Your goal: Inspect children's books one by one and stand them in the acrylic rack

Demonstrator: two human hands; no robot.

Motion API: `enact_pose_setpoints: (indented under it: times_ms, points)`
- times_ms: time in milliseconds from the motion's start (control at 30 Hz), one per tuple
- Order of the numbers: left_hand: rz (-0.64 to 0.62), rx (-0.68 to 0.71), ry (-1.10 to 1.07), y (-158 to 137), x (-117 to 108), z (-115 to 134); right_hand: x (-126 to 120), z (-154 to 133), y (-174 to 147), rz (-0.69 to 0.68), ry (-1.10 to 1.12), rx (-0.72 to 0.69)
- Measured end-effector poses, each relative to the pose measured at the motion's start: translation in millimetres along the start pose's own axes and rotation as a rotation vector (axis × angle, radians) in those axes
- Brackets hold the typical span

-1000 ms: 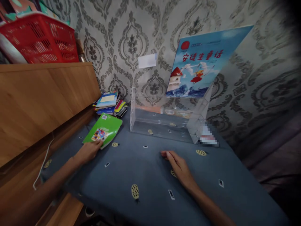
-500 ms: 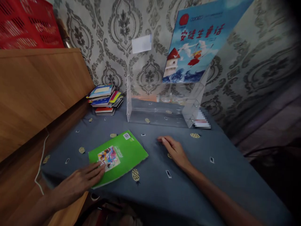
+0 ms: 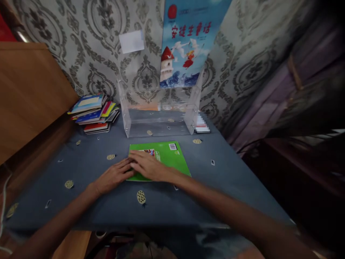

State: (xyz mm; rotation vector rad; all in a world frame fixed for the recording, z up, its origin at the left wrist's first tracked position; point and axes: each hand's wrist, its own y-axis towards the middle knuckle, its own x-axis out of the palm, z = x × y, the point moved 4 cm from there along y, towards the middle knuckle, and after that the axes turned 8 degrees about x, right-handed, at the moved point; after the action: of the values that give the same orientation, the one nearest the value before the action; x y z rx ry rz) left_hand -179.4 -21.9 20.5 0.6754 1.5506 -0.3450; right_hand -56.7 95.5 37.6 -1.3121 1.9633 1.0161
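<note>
A green book (image 3: 175,157) lies flat on the cloth-covered table, with its barcode at the top right and a small picture partly covered by fingers. At its left edge, my left hand (image 3: 114,177) rests with outstretched fingertips on the cover. My right hand (image 3: 148,167) lies across the cover from the right, fingers extended, its fingertips close over those of the left hand. Neither hand is wrapped round anything. Behind the book stands a clear acrylic stand (image 3: 159,127), holding a blue picture book (image 3: 188,46) upright at its top right.
A stack of books (image 3: 93,113) sits at the back left, beside a wooden cabinet (image 3: 32,93). A blurred white item (image 3: 201,125) is right of the stand. Patterned wallpaper closes off the back; a dark curtain (image 3: 272,104) hangs on the right.
The green book has moved right and turned square to the table, now nearer the stand. My right hand has come from the table onto its cover. The view has shifted right.
</note>
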Motion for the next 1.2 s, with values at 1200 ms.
enact_pose_setpoints:
  times_ms: [1200]
  points:
    - [-0.143, -0.395, -0.163, 21, 9, -45, -54, 125, -94, 0.142, -0.305, 0.514]
